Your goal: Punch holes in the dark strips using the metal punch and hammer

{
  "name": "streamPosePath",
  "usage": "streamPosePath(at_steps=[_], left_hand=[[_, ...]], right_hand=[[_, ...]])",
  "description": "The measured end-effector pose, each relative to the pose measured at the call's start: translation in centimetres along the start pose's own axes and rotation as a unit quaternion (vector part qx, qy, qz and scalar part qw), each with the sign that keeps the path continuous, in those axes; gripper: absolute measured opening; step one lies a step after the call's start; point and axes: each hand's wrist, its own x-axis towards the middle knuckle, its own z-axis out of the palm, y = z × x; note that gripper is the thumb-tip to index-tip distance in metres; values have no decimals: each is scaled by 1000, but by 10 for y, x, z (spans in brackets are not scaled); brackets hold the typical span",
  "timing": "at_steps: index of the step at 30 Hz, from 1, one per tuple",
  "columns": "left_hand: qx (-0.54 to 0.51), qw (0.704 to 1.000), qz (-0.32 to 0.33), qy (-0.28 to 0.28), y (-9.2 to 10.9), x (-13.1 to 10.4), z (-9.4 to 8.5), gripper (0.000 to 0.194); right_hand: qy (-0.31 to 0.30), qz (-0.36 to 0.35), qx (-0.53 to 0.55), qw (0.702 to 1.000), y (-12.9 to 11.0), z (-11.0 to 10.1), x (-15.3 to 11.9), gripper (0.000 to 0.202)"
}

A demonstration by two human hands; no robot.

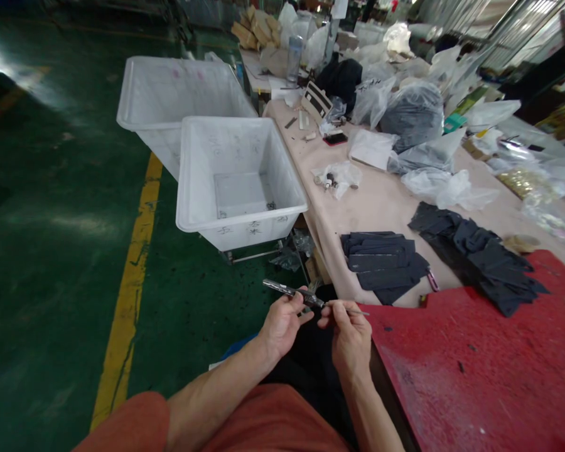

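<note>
In front of my lap, my left hand [282, 325] is closed around a dark, pen-shaped metal tool [277, 287] whose shiny end points up and left. My right hand [351, 336] pinches a thin metal rod [361, 312] right by the tool's other end. Whether rod and tool are joined is hidden by the fingers. A stack of dark fabric pieces [381, 257] lies on the table beyond my right hand, and a second, looser pile of dark pieces [480, 251] is farther right.
A red work surface [452, 370] is at my right. The cloth-covered table [324, 220] carries plastic bags [414, 107], a phone [335, 138] and a small plastic bag with parts [341, 177]. Two white bins [282, 216] stand left of the table on the green floor [51, 263].
</note>
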Motion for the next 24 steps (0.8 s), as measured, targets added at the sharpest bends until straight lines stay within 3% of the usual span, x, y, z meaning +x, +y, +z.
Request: streamPosePath(at_steps=[5,14,19,24], left_hand=[[-15,1000,-12,-16,-2,4,-3,14],[-71,996,-54,-1,4,4,2,12],[-84,993,-84,-1,5,5,4,18],[-55,994,-95,1,3,0,0,16]], right_hand=[[14,-60,-85,994,-7,4,-5,26],[24,-85,-97,991,4,4,-7,26],[-20,-74,-92,993,3,3,-6,26],[-30,-104,-155,982,-8,11,-13,31]])
